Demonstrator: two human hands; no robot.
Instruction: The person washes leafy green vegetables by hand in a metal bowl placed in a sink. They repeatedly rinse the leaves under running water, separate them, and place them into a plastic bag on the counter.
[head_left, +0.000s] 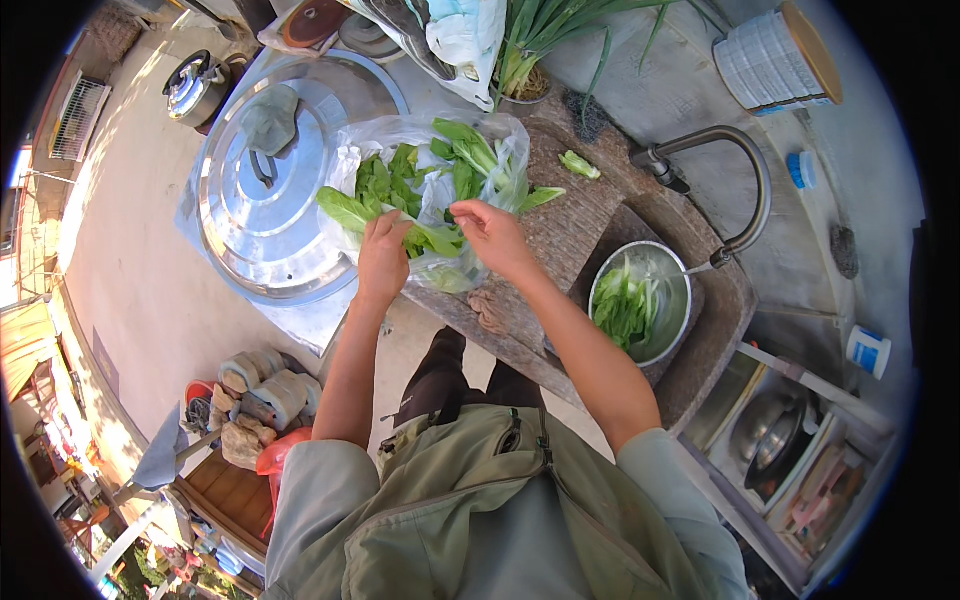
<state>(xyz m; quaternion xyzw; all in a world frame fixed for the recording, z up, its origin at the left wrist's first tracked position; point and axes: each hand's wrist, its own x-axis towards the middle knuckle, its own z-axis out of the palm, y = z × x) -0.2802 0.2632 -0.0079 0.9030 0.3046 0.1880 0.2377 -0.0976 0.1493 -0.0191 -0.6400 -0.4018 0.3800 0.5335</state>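
A clear plastic bag (512, 161) spreads open with several leafy greens (397, 180) inside. My left hand (384, 251) grips a leafy green (339, 208) at its pale stem, over the near-left side of the bag. Close by, above the bag's right part, is my right hand (493, 238) with its fingers curled together; whether something is between them is hidden. A metal bowl (679, 322) in the stone sink (724, 289) holds water and more greens (626, 307). Water runs into it from the curved faucet (766, 187).
A large metal lid (225, 217) with a cloth (270, 120) on it lies left of the bag. A loose leaf piece (580, 165) and a crumpled rag (487, 311) rest on the stone counter (559, 225). Spring onions (525, 52) stand behind; a kettle (196, 88) is far left.
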